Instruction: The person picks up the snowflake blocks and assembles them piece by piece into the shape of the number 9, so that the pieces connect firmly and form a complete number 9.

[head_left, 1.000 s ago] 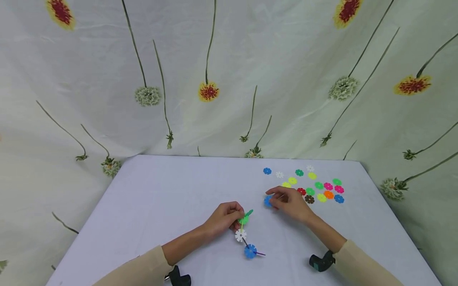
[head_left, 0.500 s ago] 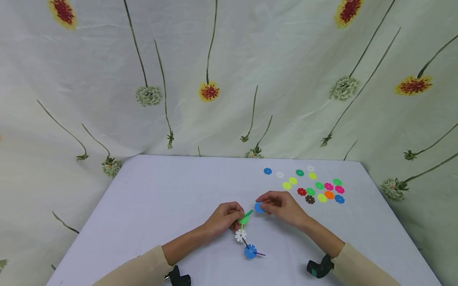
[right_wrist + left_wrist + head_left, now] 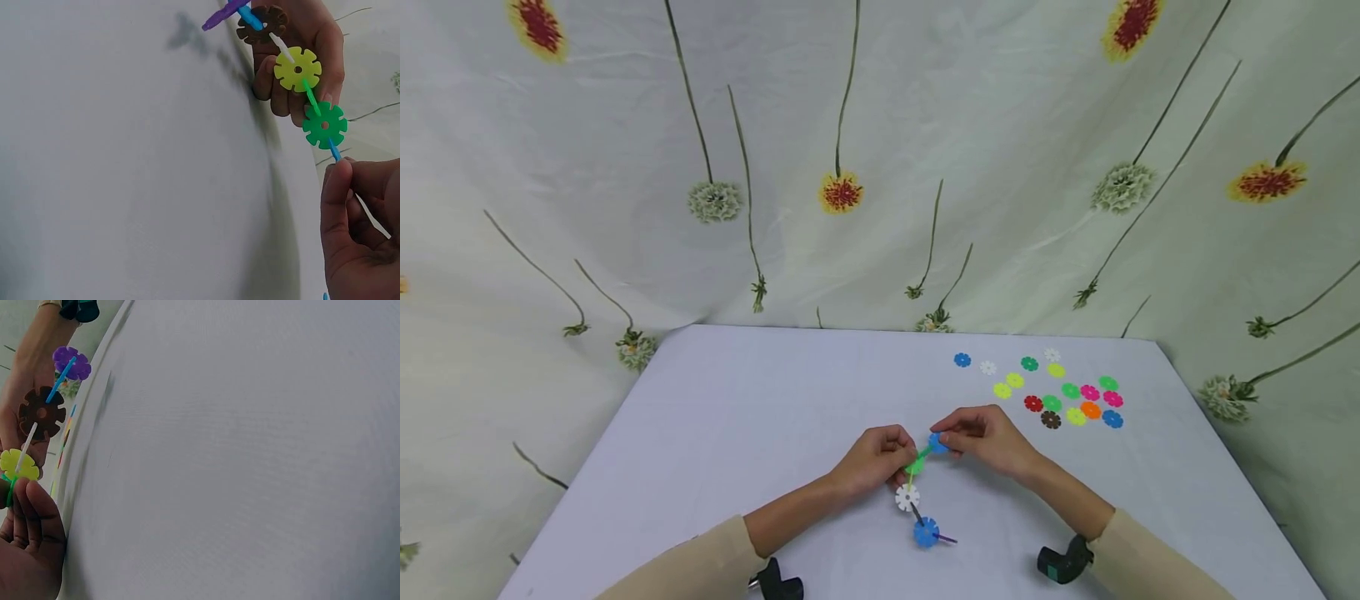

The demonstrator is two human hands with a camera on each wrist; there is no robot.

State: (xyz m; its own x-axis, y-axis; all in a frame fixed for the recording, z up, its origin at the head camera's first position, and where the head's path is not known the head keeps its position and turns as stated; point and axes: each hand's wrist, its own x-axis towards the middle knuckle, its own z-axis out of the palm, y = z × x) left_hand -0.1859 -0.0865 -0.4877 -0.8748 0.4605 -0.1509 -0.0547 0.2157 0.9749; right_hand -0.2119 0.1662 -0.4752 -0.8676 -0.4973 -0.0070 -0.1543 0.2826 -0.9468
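The left hand pinches the joined chain near its end; the right hand pinches a blue disc there, apparently mid-joining. Beyond the right fingertips, loose discs lie unjoined.

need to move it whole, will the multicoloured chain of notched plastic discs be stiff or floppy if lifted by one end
The multicoloured chain of notched plastic discs is probably light, its discs being thin. It is likely fairly stiff, since they slot together crosswise. A tug might part it: only short edge slots seem to join them.
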